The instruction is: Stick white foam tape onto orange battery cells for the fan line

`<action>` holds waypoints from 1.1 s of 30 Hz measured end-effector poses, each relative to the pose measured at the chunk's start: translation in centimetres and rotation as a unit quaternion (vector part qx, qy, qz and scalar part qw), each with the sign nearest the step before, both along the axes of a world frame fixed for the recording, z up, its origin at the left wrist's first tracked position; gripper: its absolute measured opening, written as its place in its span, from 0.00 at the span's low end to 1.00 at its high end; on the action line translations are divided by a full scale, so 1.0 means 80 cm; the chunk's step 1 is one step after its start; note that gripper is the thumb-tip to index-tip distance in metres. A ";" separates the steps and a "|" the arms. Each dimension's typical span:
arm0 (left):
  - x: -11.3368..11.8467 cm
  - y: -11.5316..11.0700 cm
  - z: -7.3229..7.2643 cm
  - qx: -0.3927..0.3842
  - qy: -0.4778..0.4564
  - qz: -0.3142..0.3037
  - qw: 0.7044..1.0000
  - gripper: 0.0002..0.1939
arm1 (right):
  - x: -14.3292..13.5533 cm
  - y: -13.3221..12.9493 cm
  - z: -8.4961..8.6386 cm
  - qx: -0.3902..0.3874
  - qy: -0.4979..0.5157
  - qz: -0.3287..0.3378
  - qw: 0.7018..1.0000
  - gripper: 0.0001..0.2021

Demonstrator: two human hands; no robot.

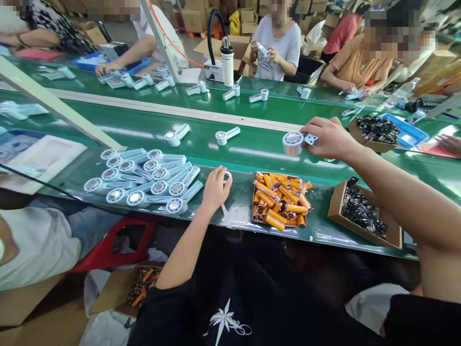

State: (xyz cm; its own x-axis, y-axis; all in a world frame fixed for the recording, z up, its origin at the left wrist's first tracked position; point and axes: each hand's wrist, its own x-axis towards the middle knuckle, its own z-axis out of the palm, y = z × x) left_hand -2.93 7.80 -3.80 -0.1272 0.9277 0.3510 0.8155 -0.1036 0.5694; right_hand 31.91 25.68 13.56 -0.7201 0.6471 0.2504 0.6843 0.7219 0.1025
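Note:
My right hand (327, 137) is closed around the handle of a light-blue handheld fan (293, 140), held above the green belt with its round head pointing left. Near the bench's front edge, the fingers of my left hand (216, 191) curl around a small white ring-shaped piece (227, 176). A pale strip (226, 217) hangs below that piece; the palm hides the rest. Left of this hand lie several handheld fans (139, 180) in a group. To its right sits a tray of orange-wrapped battery cells (281, 199) with wires.
A cardboard box of small black parts (363, 211) stands at the front right, another box (374, 132) beyond my right forearm. Fans (227, 136) lie on the green belt (259, 154). A slanted metal post (61, 103) rises at left. Co-workers (277, 43) sit opposite.

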 end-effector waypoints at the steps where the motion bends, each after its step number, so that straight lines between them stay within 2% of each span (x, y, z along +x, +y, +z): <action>1: -0.016 0.006 -0.014 -0.039 -0.001 0.022 0.999 0.27 | -0.022 -0.003 0.002 -0.002 0.002 0.025 1.000 0.18; 3: -0.024 0.016 -0.038 -0.095 -0.010 0.017 0.995 0.28 | -0.067 -0.007 0.003 -0.005 -0.003 0.073 0.997 0.17; 6: 0.010 0.013 -0.058 -0.105 -0.021 -0.029 0.994 0.28 | -0.135 -0.012 -0.006 -0.007 -0.013 0.140 0.990 0.17; 10: 0.073 -0.022 -0.062 -0.086 -0.026 -0.095 0.991 0.28 | -0.216 -0.028 -0.038 -0.015 -0.013 0.236 0.971 0.18; 13: 0.076 -0.057 -0.056 0.009 -0.034 -0.105 0.994 0.22 | -0.266 -0.047 -0.074 -0.016 -0.058 0.327 0.943 0.21; 14: 0.067 -0.068 -0.054 0.053 -0.035 -0.085 0.994 0.20 | -0.281 -0.053 -0.087 -0.015 -0.079 0.355 0.931 0.22; 16: 0.037 -0.083 -0.049 0.125 -0.027 0.007 0.992 0.18 | -0.306 -0.066 -0.110 -0.017 -0.114 0.398 0.910 0.24; 18: 0.002 -0.092 -0.044 0.141 0.001 0.124 0.982 0.26 | -0.326 -0.076 -0.126 -0.029 -0.134 0.424 0.895 0.23; 19: -0.014 -0.094 -0.042 0.127 0.016 0.163 0.978 0.32 | -0.334 -0.080 -0.132 -0.036 -0.142 0.433 0.889 0.23; 21: -0.039 -0.097 -0.040 0.078 0.033 0.170 0.982 0.39 | -0.342 -0.086 -0.136 -0.038 -0.153 0.444 0.882 0.24; 24: -0.058 -0.105 -0.042 0.033 0.047 0.145 0.988 0.36 | -0.337 -0.091 -0.132 0.007 -0.144 0.400 0.905 0.27; 26: -0.062 -0.110 -0.045 0.017 0.076 0.152 0.985 0.35 | -0.326 -0.094 -0.129 0.037 -0.145 0.357 0.922 0.20; 27: -0.063 -0.111 -0.046 0.008 0.094 0.149 0.984 0.34 | -0.319 -0.098 -0.128 0.042 -0.158 0.354 0.921 0.16; 31: -0.065 -0.108 -0.041 -0.037 0.148 0.109 0.982 0.34 | -0.307 -0.127 -0.147 -0.003 -0.232 0.420 0.877 0.16; 33: -0.067 -0.107 -0.034 -0.053 0.164 0.102 0.980 0.35 | -0.313 -0.147 -0.163 -0.028 -0.239 0.430 0.870 0.14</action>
State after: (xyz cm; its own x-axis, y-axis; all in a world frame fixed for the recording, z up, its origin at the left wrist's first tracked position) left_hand -8.27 -0.79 -6.54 -0.2101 0.9285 0.3061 0.9538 0.1259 0.2726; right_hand 6.88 13.88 0.55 -0.9573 -0.1817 -0.2248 -0.2231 0.9590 0.1747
